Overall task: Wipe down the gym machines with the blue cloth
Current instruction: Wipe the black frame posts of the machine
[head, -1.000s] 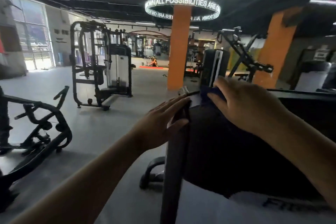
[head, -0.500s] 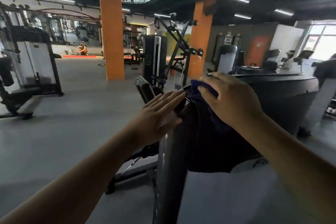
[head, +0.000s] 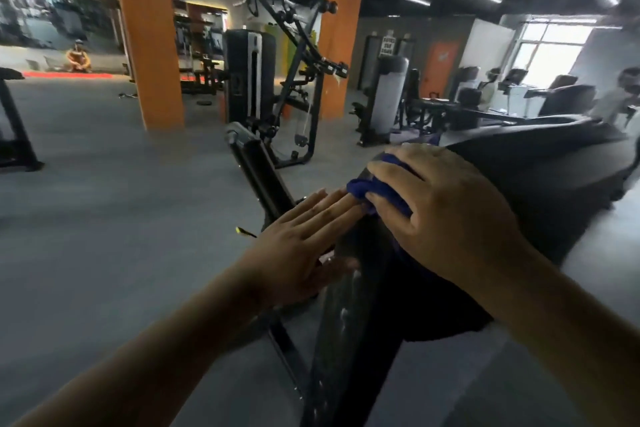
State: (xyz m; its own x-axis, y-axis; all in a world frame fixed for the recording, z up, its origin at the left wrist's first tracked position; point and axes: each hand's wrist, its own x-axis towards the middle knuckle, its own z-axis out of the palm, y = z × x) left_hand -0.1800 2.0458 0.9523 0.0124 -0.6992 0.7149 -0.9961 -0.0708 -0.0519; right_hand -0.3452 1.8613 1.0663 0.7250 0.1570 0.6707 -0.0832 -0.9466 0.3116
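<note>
Right hand (head: 446, 215) gripping blue cloth (head: 381, 191), bunched, rumpled

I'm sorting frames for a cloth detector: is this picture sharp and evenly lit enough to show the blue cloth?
Head view: the blue cloth under the right hand reads clearly, edges slightly soft. Head view: floor and far machines are smeared with blur. Head view: the window is blown out, the black pad dark and detail-poor. Head view: wide-angle distortion leans the orange pillar.

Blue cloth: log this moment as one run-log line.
right hand: grips blue cloth on top of black machine | left hand: flat, fingers straight, against machine's side | step: wiping
</note>
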